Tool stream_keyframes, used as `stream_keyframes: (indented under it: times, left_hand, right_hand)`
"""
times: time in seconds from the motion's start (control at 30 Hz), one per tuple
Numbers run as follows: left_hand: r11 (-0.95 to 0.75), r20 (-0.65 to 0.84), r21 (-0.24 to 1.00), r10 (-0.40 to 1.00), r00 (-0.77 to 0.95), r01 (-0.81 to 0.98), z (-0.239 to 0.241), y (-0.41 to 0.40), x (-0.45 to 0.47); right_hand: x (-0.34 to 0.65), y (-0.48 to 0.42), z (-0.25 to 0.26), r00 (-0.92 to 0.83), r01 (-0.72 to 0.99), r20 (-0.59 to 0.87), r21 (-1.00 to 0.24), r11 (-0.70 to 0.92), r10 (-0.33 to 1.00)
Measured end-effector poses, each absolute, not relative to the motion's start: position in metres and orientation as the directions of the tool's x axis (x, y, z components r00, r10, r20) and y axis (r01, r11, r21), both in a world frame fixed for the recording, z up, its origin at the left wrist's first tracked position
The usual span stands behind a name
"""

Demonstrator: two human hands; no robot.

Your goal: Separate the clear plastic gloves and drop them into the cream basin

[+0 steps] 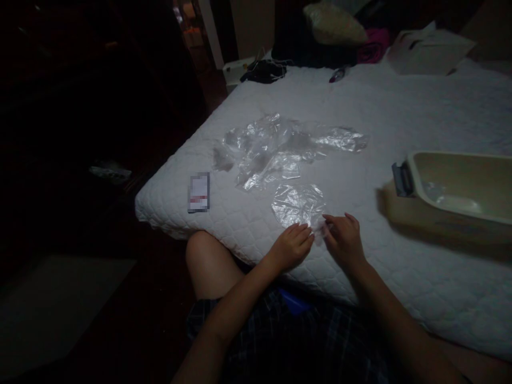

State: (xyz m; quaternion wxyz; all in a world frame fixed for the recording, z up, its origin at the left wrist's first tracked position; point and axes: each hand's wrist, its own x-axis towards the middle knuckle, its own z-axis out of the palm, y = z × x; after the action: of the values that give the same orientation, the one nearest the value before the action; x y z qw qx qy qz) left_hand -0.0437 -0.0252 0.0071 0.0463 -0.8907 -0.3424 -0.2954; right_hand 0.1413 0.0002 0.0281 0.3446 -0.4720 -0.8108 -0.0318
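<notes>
Mostly beyond hands [293, 245] [346, 240], clear plastic [298, 204].

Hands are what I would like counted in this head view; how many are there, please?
2. The left hand is at the near edge of the small clear plastic piece; the right hand is just right of it, by that piece's near right corner.

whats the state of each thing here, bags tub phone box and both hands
near bag: spread out, wrinkled
other bags: loose, crumpled, overlapping
tub: upright, open, some clear plastic inside
phone: lying flat, screen blurred
box: on the bed, open or shut unclear
left hand: palm down at the near bag's edge
right hand: fingers bent, beside that edge
</notes>
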Motion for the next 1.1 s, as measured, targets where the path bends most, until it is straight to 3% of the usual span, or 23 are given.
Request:
stream_keyframes:
  times: [0.53, 0.83, 1.1]
  left_hand:
    - [-0.765, 0.546, 0.086, 0.572, 0.612, 0.638, 0.006, -0.025, -0.043]
    - [-0.762, 0.499, 0.092, 0.593, 0.632, 0.641, 0.005, -0.025, -0.043]
    - [-0.763, 0.521, 0.06, 0.574, 0.632, 0.644, 0.009, -0.026, -0.043]
  right_hand:
    - [0.139, -0.002, 0.03, -0.324, 0.805, 0.566, -0.255, 0.535, 0.758]
    - [0.137, -0.005, 0.032, -0.232, 0.812, 0.675, -0.262, 0.521, 0.7]
    - [0.142, -0.013, 0.027, -0.223, 0.82, 0.8, -0.155, 0.552, 0.557]
